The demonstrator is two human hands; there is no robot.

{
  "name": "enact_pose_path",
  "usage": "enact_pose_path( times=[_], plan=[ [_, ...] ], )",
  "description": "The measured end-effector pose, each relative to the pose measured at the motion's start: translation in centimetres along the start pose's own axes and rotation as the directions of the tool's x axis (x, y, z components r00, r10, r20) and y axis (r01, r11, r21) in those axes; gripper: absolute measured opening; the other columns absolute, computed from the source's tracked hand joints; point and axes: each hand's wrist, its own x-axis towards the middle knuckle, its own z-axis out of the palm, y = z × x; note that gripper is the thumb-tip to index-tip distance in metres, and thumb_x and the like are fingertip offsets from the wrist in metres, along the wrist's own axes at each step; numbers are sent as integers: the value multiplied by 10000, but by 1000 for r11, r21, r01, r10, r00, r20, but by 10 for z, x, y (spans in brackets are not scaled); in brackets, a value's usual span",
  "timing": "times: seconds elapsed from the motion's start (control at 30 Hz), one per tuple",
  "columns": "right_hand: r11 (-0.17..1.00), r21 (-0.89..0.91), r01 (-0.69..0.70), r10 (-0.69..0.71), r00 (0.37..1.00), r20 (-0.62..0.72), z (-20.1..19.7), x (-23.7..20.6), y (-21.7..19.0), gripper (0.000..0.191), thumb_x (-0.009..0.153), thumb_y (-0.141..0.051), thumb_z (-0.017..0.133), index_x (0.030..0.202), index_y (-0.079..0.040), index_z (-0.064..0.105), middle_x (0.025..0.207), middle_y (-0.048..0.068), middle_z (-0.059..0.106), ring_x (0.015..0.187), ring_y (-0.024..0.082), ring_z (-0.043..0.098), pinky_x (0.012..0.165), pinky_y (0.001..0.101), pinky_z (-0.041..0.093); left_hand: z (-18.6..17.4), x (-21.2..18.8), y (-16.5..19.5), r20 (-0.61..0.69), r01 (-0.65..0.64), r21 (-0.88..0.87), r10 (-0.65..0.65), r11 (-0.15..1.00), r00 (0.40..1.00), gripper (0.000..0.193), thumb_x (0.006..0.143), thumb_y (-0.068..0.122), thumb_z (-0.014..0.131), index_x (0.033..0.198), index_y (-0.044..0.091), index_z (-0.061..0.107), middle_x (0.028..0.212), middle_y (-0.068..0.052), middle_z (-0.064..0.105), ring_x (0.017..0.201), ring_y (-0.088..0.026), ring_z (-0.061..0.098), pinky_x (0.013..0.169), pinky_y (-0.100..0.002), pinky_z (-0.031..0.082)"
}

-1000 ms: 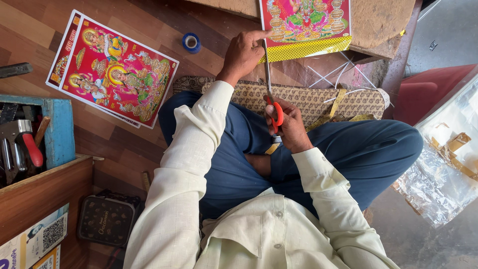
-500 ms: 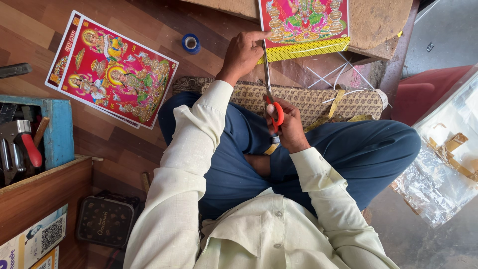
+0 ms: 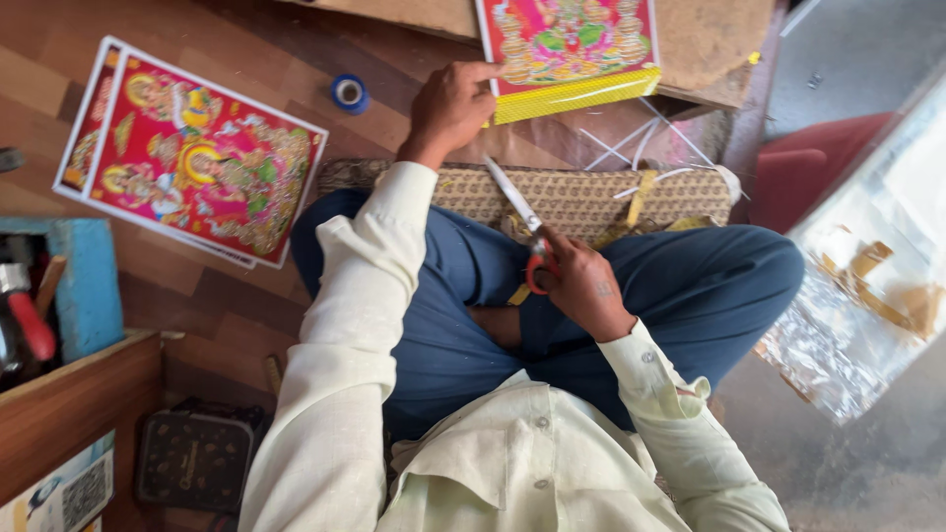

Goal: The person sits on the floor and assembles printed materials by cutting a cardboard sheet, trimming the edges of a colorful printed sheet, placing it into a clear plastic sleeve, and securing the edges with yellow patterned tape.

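I sit cross-legged in blue trousers and a cream shirt. My left hand point(image 3: 448, 110) reaches forward, its fingers pressing the lower left corner of a colourful picture print point(image 3: 569, 37) with a yellow foil strip point(image 3: 576, 96) along its near edge. That print lies on a brown board point(image 3: 705, 44). Over my lap, my right hand point(image 3: 583, 289) grips red-handled scissors point(image 3: 522, 227) whose closed blades point up and left toward the print.
A stack of red picture prints point(image 3: 192, 158) lies on the wooden floor at left, near a blue tape roll point(image 3: 349, 94). A woven mat point(image 3: 581, 197) lies in front of my legs. A blue tool tray point(image 3: 69, 296), a dark case point(image 3: 192, 458) and crumpled foil point(image 3: 847, 335) surround me.
The scissors have tilted, their blade tips swinging left and lower, away from the yellow strip. My left hand stays on the print's corner.
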Motion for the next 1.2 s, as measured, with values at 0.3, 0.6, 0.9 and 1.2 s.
enact_pose_path(
  times=[0.3, 0.6, 0.9, 1.2],
  plan=[
    [994, 104, 27, 28, 872, -490, -60, 100, 101, 483, 805, -258, 903, 1185, -4, 748, 1093, 189, 746, 971, 331, 720, 872, 421, 563, -25, 31, -38, -249, -213, 230, 269, 950, 931, 727, 969, 39, 746, 1599, 44, 385, 1264, -207, 641, 1191, -412, 581, 1059, -504, 464],
    [991, 56, 123, -74, 844, -531, -76, 196, 147, 356, 840, -197, 912, 1150, -54, 813, 1211, 150, 735, 1050, 271, 737, 920, 378, 587, -42, 86, -68, -359, -222, 389, 369, 894, 857, 704, 920, -13, 795, 1508, 26, 409, 1421, -265, 560, 1329, -455, 502, 1135, -510, 419],
    [916, 400, 15, 199, 850, -488, -73, 203, 155, 579, 817, -108, 842, 1337, 42, 637, 1203, 203, 668, 1024, 247, 747, 786, 351, 673, 2, 45, 4, -315, -335, 243, 400, 910, 861, 558, 895, 171, 850, 1368, 21, 596, 1434, -213, 555, 1329, -405, 509, 1135, -502, 384],
    [802, 596, -30, 324, 861, -393, -73, 192, 147, 642, 815, -70, 825, 1385, 70, 565, 1143, 205, 710, 928, 230, 766, 764, 346, 635, 33, 24, 3, -425, -16, 89, 53, 996, 904, 417, 945, 147, 772, 1290, -46, 641, 1292, -211, 643, 1215, -363, 612, 1049, -461, 473]
  ],
)
